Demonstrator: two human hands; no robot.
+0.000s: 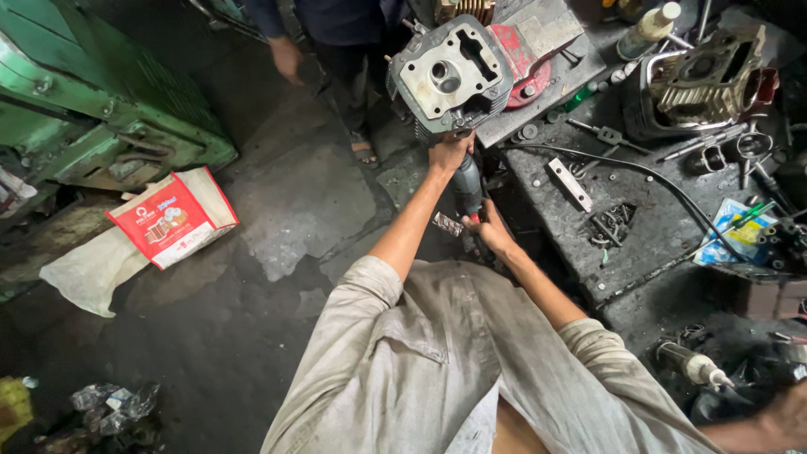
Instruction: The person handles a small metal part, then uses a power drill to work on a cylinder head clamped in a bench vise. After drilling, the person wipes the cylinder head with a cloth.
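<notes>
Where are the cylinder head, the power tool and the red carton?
cylinder head [450, 77], head view, on its flat pale face.
power tool [467, 187], head view, on its grey body.
red carton [168, 220], head view, on its printed side.

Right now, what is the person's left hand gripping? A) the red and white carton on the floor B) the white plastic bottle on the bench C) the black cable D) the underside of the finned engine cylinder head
D: the left hand is closed on the lower edge of the finned cylinder head, held up beside the workbench, while the right hand holds a dark power tool just below it.
</notes>
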